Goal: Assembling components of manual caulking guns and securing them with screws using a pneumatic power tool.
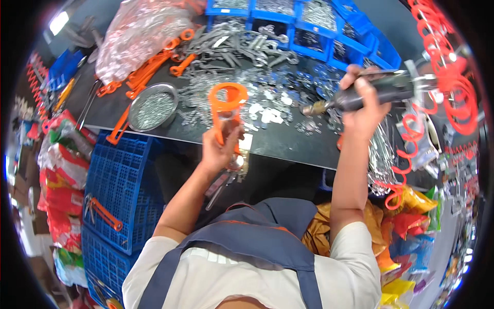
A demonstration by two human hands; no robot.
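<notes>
Head view shows the left hand [218, 149] with fingers clamped on an orange-handled tool [227, 110] raised above the worktop [288, 144] edge, facing the power driver [360, 95] (coiled hose trailing) gripped in the right hand [363, 103], seemingly so tip meets part.

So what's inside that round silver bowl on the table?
The round silver bowl holds a heap of tiny shiny metal bits, maybe screws; they are too small to tell. The heap covers the bowl's bottom. An orange-handled tool lies against its rim. Neither hand touches it.
</notes>
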